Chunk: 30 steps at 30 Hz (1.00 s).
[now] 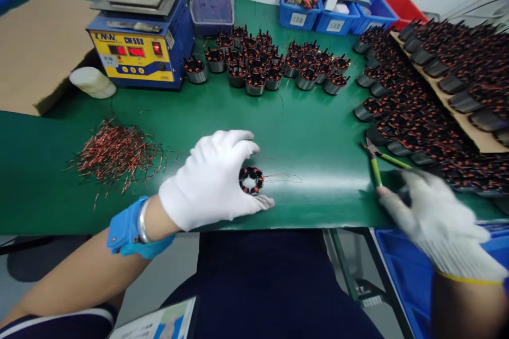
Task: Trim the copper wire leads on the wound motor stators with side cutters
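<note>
My left hand (pixel 217 180), in a white glove, curls around a small motor stator (pixel 257 186) on the green table. The stator sits between thumb and forefinger, with a thin copper wire loop (pixel 284 176) trailing right from it. Over at the right, my gloved right hand (pixel 433 209) is blurred by motion. Its thumb and fingers are at the spread green handles of the wire cutters (pixel 374 161), whose jaws point away from me. A dark patch within that hand cannot be made out.
Copper wire clippings (pixel 117 153) lie in a heap at left, below a yellow-and-blue CM558 unit (pixel 133 55). Several stators (pixel 254 82) stand in the middle back. More crowd the right side, some on a cardboard sheet (pixel 449 98). Blue bins (pixel 298 17) line the back.
</note>
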### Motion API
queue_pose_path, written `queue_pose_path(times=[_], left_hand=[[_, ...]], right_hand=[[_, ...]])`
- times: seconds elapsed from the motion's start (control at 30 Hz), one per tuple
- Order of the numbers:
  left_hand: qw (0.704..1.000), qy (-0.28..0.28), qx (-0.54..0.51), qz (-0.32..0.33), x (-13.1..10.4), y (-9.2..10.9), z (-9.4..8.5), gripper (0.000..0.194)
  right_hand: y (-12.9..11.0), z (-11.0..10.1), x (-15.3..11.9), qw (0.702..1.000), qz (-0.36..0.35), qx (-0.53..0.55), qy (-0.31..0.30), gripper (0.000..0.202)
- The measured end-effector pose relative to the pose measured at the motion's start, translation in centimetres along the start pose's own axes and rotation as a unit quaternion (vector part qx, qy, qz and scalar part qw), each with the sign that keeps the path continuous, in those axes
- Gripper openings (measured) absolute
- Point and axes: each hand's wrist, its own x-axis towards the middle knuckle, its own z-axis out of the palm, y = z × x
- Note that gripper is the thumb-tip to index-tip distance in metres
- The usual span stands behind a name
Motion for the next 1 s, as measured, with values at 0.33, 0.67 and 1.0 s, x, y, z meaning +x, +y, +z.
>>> queue_pose_path(times=[0.33, 0.67, 1.0], left_hand=[[0.994, -0.089, 0.055, -0.023, 0.3, 1.7, 2.1, 0.016], [0.998, -0.053, -0.017, -0.041, 0.6, 0.9, 2.4, 0.019], [0.998, -0.025, -0.036, -0.047, 0.7, 0.8, 2.9, 0.017]], right_hand=[[-1.6, 1.1, 1.6, 0.999, -0.026, -0.032, -0.035, 0.086], [-3.4, -1.2, 2.7, 0.983, 0.007, -0.146, -0.116, 0.041], [-8.3, -1.2, 0.2, 0.873, -0.022, 0.47, -0.127, 0.062]])
